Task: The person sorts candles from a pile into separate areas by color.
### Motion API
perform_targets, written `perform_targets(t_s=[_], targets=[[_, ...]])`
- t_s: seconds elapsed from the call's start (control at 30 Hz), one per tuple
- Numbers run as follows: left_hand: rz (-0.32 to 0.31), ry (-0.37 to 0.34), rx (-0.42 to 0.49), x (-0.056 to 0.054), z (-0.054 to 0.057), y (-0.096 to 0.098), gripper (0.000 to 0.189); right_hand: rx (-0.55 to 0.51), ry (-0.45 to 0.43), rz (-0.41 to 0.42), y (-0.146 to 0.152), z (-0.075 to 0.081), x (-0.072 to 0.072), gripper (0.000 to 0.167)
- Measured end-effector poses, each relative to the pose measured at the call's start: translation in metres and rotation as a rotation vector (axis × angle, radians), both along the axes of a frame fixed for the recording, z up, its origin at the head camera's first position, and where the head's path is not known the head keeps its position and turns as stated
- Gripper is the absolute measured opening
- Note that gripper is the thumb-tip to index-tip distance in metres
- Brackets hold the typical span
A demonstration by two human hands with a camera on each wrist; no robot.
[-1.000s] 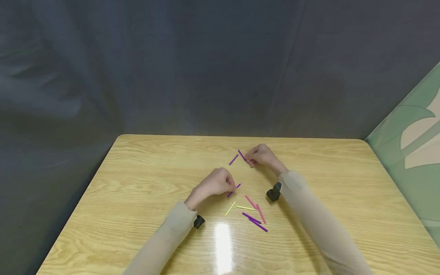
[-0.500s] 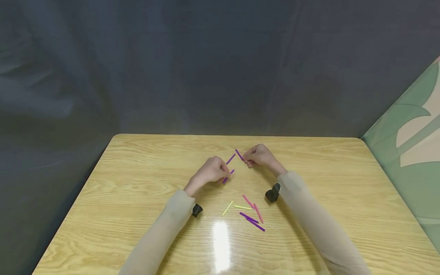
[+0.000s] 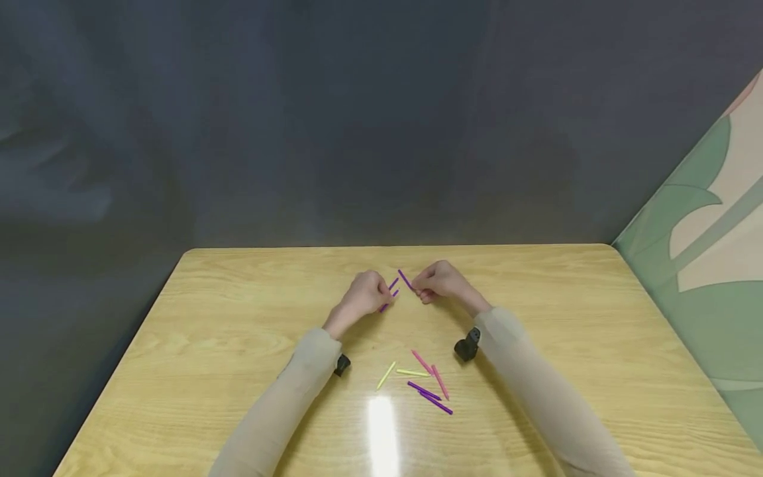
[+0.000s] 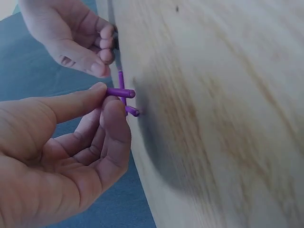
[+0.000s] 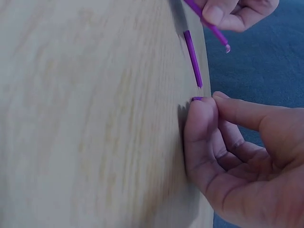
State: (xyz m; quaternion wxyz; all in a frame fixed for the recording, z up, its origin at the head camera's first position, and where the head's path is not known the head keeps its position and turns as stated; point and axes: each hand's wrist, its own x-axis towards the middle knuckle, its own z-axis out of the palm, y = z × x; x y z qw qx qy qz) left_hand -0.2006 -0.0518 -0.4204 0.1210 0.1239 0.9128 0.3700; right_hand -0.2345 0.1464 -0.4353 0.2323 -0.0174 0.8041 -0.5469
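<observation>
My left hand pinches a thin purple stick between thumb and index finger. Just beyond it, a second purple stick lies on the table, roughly parallel to the held one. To the right, my right hand pinches the near end of a third purple stick, which slants the other way. Its far end comes close to the far end of the lying stick. The right wrist view shows only a short purple bit at the right fingertips; the rest is hidden behind the fingers.
Nearer me on the wooden table lie two yellow sticks, two pink sticks and two more purple sticks, some overlapping. A dark curtain hangs behind the table's back edge. A patterned green panel stands at the right.
My left hand has carried its purple stick away from me, up beside the lying purple stick. The right hand keeps its pinch in about the same place. The view has shifted slightly.
</observation>
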Motion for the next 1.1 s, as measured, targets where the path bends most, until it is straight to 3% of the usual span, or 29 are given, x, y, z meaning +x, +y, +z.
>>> perform_targets(t_s=[0.27,0.6,0.77,1.1], targets=[[-0.006,0.050,-0.023,-0.006,-0.006,0.000,0.020,-0.004,0.003,0.024,-0.004,0.003,0.001,0.019],[0.050,0.014,-0.098,-0.011,-0.006,0.008,0.032,-0.021,0.000,0.022,-0.003,0.001,-0.002,0.018],[0.038,0.014,-0.130,-0.013,-0.006,0.014,0.043,-0.016,0.001,0.028,0.001,0.002,-0.004,0.019],[0.050,0.033,-0.156,-0.012,-0.005,0.017,0.044,-0.079,0.023,0.068,0.003,0.005,0.007,0.015]])
